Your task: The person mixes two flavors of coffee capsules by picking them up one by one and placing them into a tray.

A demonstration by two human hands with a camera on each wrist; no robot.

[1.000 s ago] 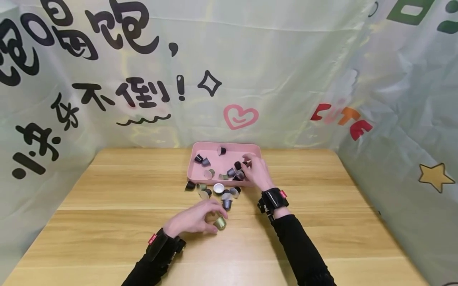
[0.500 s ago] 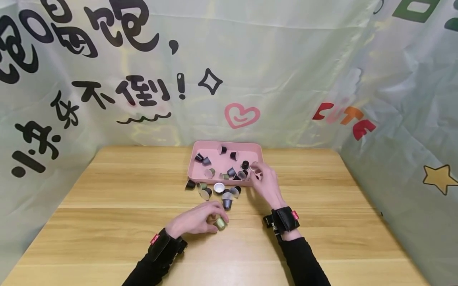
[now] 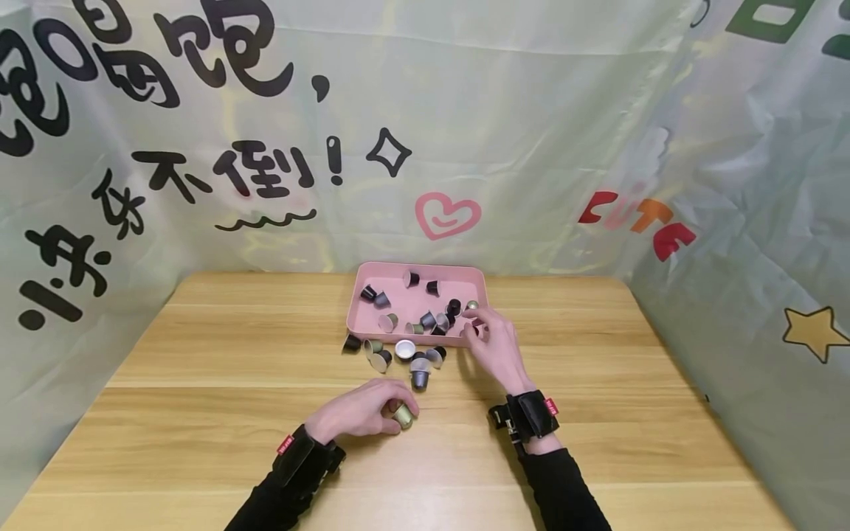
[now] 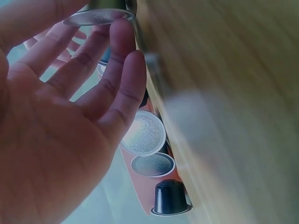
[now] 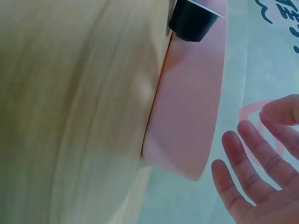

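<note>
1. The olive-green capsule lies on the wooden table, directly under the fingertips of the left hand. The thumb and the curled fingers grip it from the sides. In the left wrist view the same capsule sits at the fingertips with its foil face turned toward the palm.

2. The right hand hangs over the near right corner of the pink tray, well apart from the green capsule. Its fingers are loosely spread and relaxed and it holds nothing — the right wrist view shows the bare fingers beside the tray wall.

3. Between the two hands, on the table just in front of the tray, there is a small group of loose capsules. A dark grey capsule stands nearest to the left hand, and a white-topped one lies behind it.

4. Inside the tray more capsules are scattered, mostly dark — some upright, some tipped on the side.

5. Behind the table hangs a pale printed curtain with black characters and a pink heart.
</note>
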